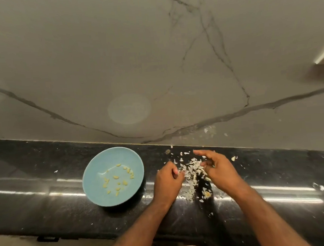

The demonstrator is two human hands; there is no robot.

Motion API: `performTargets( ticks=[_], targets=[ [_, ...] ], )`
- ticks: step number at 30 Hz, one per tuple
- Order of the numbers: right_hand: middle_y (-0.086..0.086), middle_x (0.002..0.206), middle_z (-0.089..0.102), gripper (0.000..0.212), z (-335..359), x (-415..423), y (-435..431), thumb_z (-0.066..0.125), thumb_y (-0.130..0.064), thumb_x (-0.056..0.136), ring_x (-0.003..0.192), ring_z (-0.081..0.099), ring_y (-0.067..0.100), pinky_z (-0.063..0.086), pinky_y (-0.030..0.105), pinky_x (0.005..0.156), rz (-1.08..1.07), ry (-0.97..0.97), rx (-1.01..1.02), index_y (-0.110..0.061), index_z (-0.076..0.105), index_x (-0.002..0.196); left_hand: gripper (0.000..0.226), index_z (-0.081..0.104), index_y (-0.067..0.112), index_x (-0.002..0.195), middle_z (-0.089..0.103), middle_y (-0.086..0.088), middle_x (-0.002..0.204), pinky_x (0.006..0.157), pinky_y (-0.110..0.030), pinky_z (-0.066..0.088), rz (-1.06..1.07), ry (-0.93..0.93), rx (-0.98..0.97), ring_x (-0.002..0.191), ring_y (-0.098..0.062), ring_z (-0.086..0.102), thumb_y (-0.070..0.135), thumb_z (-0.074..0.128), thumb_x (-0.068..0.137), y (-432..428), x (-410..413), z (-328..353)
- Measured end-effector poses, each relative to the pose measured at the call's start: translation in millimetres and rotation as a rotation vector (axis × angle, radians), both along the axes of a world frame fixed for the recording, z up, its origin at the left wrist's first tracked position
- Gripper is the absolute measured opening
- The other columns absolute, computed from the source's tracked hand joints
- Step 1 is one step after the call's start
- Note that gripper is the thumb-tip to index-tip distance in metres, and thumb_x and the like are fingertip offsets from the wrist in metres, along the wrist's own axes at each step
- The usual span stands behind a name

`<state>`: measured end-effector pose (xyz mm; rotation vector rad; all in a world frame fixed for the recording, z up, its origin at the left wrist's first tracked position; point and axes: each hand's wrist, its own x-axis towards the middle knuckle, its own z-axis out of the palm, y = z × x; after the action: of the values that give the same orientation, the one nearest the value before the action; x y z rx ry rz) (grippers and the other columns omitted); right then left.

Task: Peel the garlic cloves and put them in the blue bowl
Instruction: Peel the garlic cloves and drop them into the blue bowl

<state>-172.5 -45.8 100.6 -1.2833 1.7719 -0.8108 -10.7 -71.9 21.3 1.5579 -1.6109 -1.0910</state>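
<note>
While over a dozen peeled yellow garlic cloves (116,178) lie in the round pale-blue bowl (95,167) at nine o'clock on the black stone table (44,171), the left hand (168,178) pinches a small white piece (177,172) and the right hand (216,165), fingers loosely spread, touches the white skin heap (193,171) at three o'clock; how many cloves remain is unclear.

The black countertop (46,190) is a shallow strip, closed at the back by the marble wall (133,66), which rises just behind the blue bowl (95,167) and the pile of garlic skins (193,173). The left hand (167,180) fills the narrow gap between bowl and pile, and the right hand (217,167) covers the pile's right side. Left of the bowl and right of the right hand the counter lies open, carrying only scattered skin flakes (321,188).
</note>
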Motion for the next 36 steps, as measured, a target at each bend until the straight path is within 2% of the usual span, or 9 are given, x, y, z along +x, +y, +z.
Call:
performTargets(
  ticks=[2,5,8,12,16,21,26,32,36],
  targets=[
    [0.000,0.091,0.072,0.037,-5.9,-13.8,7.1,0.058,0.006,0.094,0.060,0.058,0.006,0.050,0.019,0.058,-0.126,0.020,-0.023,-0.024,0.072,0.110,0.020,0.051,0.020,0.078,0.053,0.007,0.074,0.059,-0.034,0.040,-0.038,-0.070,-0.064,0.063,-0.008,0.046,0.005,0.063,0.087,-0.4,-1.7,-8.9],
    [0.001,0.084,0.075,0.013,-13.7,-24.9,13.1,0.066,-0.006,0.094,0.058,0.066,0.012,0.055,0.022,0.057,-0.314,-0.053,-0.094,-0.017,0.073,0.094,0.017,0.060,0.018,0.090,0.055,0.009,0.085,0.060,-0.024,0.036,-0.068,-0.097,-0.126,0.067,-0.004,0.047,0.002,0.056,0.089,0.2,-2.1,-17.0],
    [0.000,0.073,0.074,0.013,-26.3,-31.6,14.1,0.069,-0.021,0.094,0.057,0.065,0.012,0.055,0.030,0.060,-0.300,0.020,-0.042,-0.020,0.073,0.082,0.013,0.068,0.019,0.097,0.062,0.010,0.086,0.063,-0.020,0.042,-0.070,-0.087,-0.142,0.073,-0.003,0.055,0.011,0.058,0.096,-1.7,-1.7,-19.4],
    [-0.009,0.099,0.068,0.037,-44.2,-40.0,12.8,0.052,0.007,0.094,0.075,0.061,0.007,0.048,0.023,0.068,-0.230,0.225,0.087,-0.025,0.070,0.100,0.010,0.072,0.020,0.093,0.064,0.010,0.080,0.065,-0.024,0.046,-0.093,-0.090,-0.193,0.074,-0.003,0.058,0.021,0.062,0.097,-1.5,-1.4,-22.0],
    [-0.009,0.095,0.067,0.016,-48.5,-30.4,7.6,0.062,-0.011,0.096,0.076,0.059,0.001,0.041,0.012,0.064,-0.156,0.312,0.065,-0.017,0.072,0.108,0.014,0.071,0.021,0.098,0.062,0.012,0.085,0.065,-0.026,0.048,-0.130,-0.160,-0.271,0.072,-0.003,0.057,0.033,0.065,0.095,1.1,-2.7,-22.8],
    [0.003,0.108,0.065,0.025,-55.3,-17.2,-5.1,0.064,-0.022,0.096,0.099,0.062,0.019,0.049,0.030,0.087,-0.020,0.482,0.075,-0.015,0.070,0.120,0.037,0.065,0.021,0.119,0.058,0.009,0.105,0.075,-0.033,0.052,-0.254,-0.331,-0.311,0.088,-0.011,0.061,0.048,0.059,0.095,4.9,-6.5,-24.2],
    [-0.003,0.098,0.058,0.008,-60.0,-10.2,-6.1,0.062,-0.019,0.096,0.091,0.059,0.017,0.048,0.031,0.081,0.037,0.540,0.088,-0.017,0.069,0.099,0.045,0.063,0.025,0.123,0.052,0.009,0.106,0.074,-0.028,0.050,-0.349,-0.470,-0.331,0.094,-0.010,0.057,0.057,0.057,0.092,9.9,-12.0,-19.6],
    [0.000,0.086,0.064,0.012,-60.8,-10.7,-0.4,0.054,-0.010,0.093,0.080,0.060,0.018,0.053,0.036,0.074,0.010,0.509,0.106,-0.017,0.063,0.087,0.035,0.062,0.024,0.122,0.052,0.006,0.110,0.080,-0.028,0.050,-0.366,-0.556,-0.281,0.097,-0.010,0.057,0.048,0.050,0.100,12.5,-25.3,-12.0],
    [0.001,0.097,0.062,0.013,-57.6,-11.9,-3.9,0.056,-0.009,0.093,0.088,0.058,0.020,0.048,0.032,0.078,0.081,0.554,0.120,-0.014,0.064,0.101,0.030,0.065,0.023,0.117,0.054,0.007,0.107,0.075,-0.022,0.044,-0.345,-0.542,-0.281,0.091,-0.008,0.057,0.040,0.044,0.104,12.6,-27.8,-9.6]
  ],
)
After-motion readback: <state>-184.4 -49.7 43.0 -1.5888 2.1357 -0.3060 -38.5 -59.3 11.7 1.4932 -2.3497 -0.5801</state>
